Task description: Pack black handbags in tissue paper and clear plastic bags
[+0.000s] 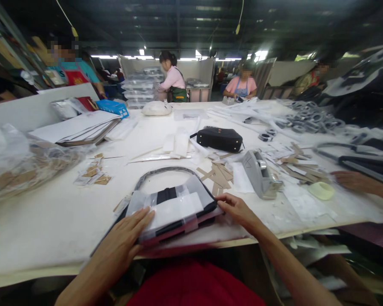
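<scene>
A dark handbag [169, 192] lies at the table's near edge, partly covered by a white sheet [175, 210] and clear wrapping. Its wrapped handle [166, 170] arches away toward the far side. My left hand [126, 231] rests flat on the bag's left part, its fingers stretched over the edge of the white sheet. At the bag's right corner, my right hand [238, 208] touches the side with its fingertips, the fingers loosely bent and apart. The underside of the bag is hidden.
A grey tape dispenser [261, 174], cardboard strips [218, 176] and a black bag [219, 139] lie beyond. Plastic bags [25, 161] are heaped left, near stacked sheets [79, 127]. Another person's hand [360, 182] reaches in from the right; several people work across the table.
</scene>
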`<action>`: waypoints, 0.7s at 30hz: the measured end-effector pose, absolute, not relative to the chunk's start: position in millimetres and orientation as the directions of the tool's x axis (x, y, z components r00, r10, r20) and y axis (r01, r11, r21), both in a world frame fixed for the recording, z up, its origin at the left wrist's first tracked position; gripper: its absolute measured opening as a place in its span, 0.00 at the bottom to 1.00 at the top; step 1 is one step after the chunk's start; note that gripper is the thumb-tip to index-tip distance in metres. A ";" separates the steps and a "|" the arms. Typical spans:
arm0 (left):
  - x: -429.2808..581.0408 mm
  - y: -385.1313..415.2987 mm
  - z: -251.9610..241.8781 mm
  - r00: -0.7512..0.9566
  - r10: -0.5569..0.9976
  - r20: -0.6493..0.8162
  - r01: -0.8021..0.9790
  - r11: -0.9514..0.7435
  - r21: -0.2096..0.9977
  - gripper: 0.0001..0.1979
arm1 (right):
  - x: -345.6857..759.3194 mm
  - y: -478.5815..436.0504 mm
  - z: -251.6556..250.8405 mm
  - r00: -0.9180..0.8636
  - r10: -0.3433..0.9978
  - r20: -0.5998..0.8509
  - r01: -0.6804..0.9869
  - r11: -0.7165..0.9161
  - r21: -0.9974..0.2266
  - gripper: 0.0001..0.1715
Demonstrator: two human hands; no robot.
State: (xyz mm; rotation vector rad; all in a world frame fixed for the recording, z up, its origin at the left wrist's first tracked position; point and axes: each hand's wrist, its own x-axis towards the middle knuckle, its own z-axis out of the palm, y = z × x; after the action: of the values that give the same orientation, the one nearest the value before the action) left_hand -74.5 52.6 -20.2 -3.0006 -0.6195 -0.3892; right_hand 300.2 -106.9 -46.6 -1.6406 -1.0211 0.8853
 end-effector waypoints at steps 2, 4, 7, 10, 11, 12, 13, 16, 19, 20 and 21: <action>-80.8 53.6 -17.9 0.888 0.363 0.283 0.390 -0.920 -0.043 0.36 | 304.5 -113.5 -42.2 0.291 0.951 -0.107 0.232 -0.179 -0.956 0.22; -79.9 49.3 -13.1 0.884 0.351 0.308 0.392 -0.917 -0.079 0.35 | 313.7 -116.1 -38.9 0.299 0.948 -0.114 0.265 -0.197 -0.944 0.21; -67.1 36.4 -4.3 0.847 0.330 0.416 0.406 -0.908 -0.107 0.31 | 331.7 -111.9 -40.1 0.453 0.889 -0.072 0.335 -0.245 -0.910 0.20; -46.1 17.5 1.7 0.795 0.289 0.533 0.379 -0.923 -0.065 0.26 | 344.7 -98.9 -47.1 0.554 0.832 0.025 0.463 -0.283 -0.840 0.18; -38.2 10.1 2.1 0.786 0.263 0.559 0.346 -0.937 -0.046 0.25 | 346.9 -92.8 -50.0 0.558 0.828 0.064 0.515 -0.284 -0.809 0.17; -30.0 2.5 1.4 0.779 0.228 0.584 0.302 -0.953 -0.031 0.24 | 348.0 -86.0 -53.2 0.550 0.828 0.106 0.572 -0.281 -0.771 0.16; -21.8 -5.0 -0.3 0.777 0.179 0.604 0.246 -0.969 -0.029 0.22 | 348.4 -78.7 -56.6 0.532 0.834 0.149 0.636 -0.277 -0.720 0.16; 1.2 -23.1 -10.7 0.776 0.009 0.631 0.075 -0.994 -0.077 0.19 | 347.4 -57.2 -68.7 0.440 0.862 0.251 0.822 -0.275 -0.498 0.17; 18.0 -29.4 -24.5 0.801 -0.037 0.598 0.027 -0.995 -0.097 0.17 | 348.1 -43.5 -84.6 0.366 0.878 0.309 0.905 -0.258 -0.338 0.21; 21.8 -28.9 -29.1 0.804 -0.022 0.594 0.037 -0.995 -0.088 0.16 | 349.5 -41.3 -90.5 0.351 0.878 0.327 0.916 -0.249 -0.313 0.21; 24.7 -27.6 -33.7 0.802 -0.009 0.597 0.048 -0.996 -0.080 0.14 | 351.5 -40.0 -96.3 0.337 0.875 0.346 0.925 -0.239 -0.297 0.22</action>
State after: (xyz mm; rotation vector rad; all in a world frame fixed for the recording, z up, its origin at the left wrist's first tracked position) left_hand 24.7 -27.6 -33.7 -2.8955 -0.0312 -0.9603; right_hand 351.5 -40.0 -96.3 -2.1625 -1.5781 -0.1484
